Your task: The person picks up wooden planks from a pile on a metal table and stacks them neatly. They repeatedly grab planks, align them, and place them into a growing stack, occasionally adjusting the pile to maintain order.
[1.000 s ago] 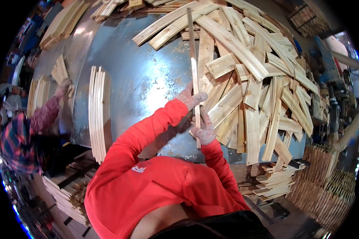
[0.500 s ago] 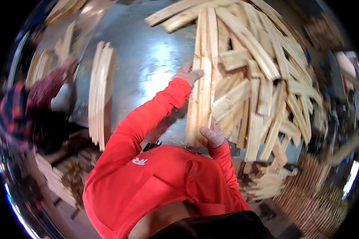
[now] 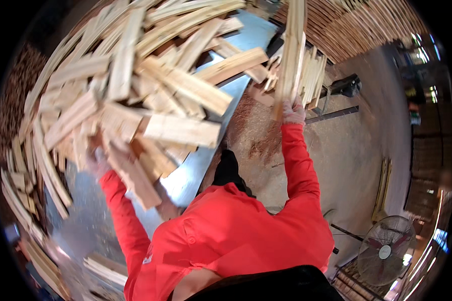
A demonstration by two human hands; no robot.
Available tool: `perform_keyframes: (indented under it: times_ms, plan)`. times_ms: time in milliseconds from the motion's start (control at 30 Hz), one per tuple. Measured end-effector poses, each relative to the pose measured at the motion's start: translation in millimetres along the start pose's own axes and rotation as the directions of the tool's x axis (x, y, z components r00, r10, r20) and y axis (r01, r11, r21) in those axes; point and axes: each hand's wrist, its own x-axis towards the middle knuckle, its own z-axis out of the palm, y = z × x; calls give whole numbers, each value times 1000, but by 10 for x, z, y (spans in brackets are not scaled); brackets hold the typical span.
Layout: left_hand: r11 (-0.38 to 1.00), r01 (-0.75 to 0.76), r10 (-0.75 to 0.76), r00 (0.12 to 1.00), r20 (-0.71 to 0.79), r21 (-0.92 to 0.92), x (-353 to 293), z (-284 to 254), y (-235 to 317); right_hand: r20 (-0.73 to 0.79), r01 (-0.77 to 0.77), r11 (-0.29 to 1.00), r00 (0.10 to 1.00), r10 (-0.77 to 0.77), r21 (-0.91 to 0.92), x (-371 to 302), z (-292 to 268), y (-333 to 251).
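My right hand (image 3: 294,111) is closed around the near end of a long pale wooden board (image 3: 290,55), which points away from me beyond the table's edge. Whether it is one board or more pressed together, I cannot tell. On the left, my left hand (image 3: 96,161) is at the near side of a heaped pile of boards (image 3: 181,131). Motion smears its fingers, so their grip cannot be made out. Right beside it lies a short, wide board (image 3: 130,173), tilted across the pile's near edge.
The pile covers much of the blue-grey metal table (image 3: 183,175). Past the table's edge, a stack of pale slats (image 3: 314,75) stands by the board in my right hand. Sawdust (image 3: 251,135) covers the floor. A large fan (image 3: 385,252) stands at the lower right.
My view and body have turned right. The boards both hands held over the table are no longer between them; my right hand has swung out past the edge with a board, my left is at the pile.
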Motion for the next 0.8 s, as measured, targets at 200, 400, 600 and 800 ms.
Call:
perform_keyframes:
  times_ms: [200,400,600,800]
  plan:
    - [793,280,-156,952,-263,541,724,67,10,-181,-307,808,951,249,-502,2032,-283,1534]
    - [855,427,-293,865,-407,293,1727,-10,-9,-85,-459,681,857,508,-571,3219,502,2640]
    - [493,633,-331,771,-545,597,1571,693,135,-108,-544,625,796,596,-559,3582,1014,2568]
    - [270,702,-382,706,-596,659,1470,756,273,-34,-428,623,840,541,-654,3914,1141,2735]
